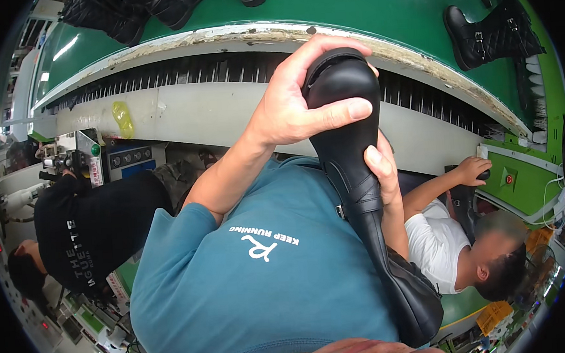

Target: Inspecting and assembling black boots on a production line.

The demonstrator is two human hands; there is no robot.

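Note:
A tall black boot (346, 141) is held upright in front of my chest, its rounded foot end uppermost and its shaft hanging toward the lower right. My left hand (304, 102) wraps that upper end, thumb pressed across the front and fingers over the top edge. A dark slot or rim shows along the tip. Lower down, my right hand (384, 168) grips the boot's right side, thumb in front and the other fingers mostly hidden behind it. Straps cross the boot at the ankle, and a small metal buckle (341, 212) sits at its left edge.
Beyond my hands runs a green conveyor belt (287, 13) with a worn pale edge. Black boots (174, 6) lie at its far left; a quilted buckled boot (492, 34) lies right. A yellow shoe-shaped piece (123, 119) sits on the pale panel. People work on both sides.

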